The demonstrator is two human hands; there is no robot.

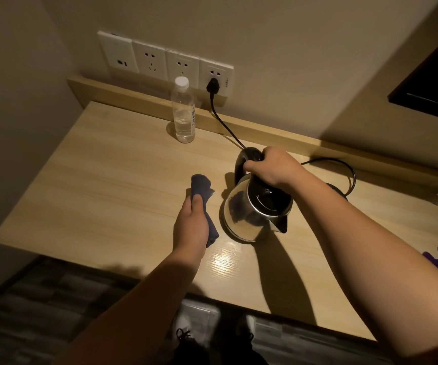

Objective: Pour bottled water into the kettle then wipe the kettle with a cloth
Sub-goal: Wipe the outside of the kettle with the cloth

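Observation:
A steel kettle [241, 214] with a black lid and handle stands on the wooden desk [102, 185], its spout turned toward me. My right hand [271, 167] grips the black handle at the top. My left hand [192, 225] holds a folded dark blue cloth [200, 187] just left of the kettle, a small gap between them. A clear plastic water bottle [183, 111] with a white cap on stands upright at the back of the desk, partly filled.
A black power cord [225, 127] runs from a wall socket [216, 77] behind the kettle to the base at the right. A purple object [436, 262] lies at the desk's right edge. The desk's front edge is near my feet.

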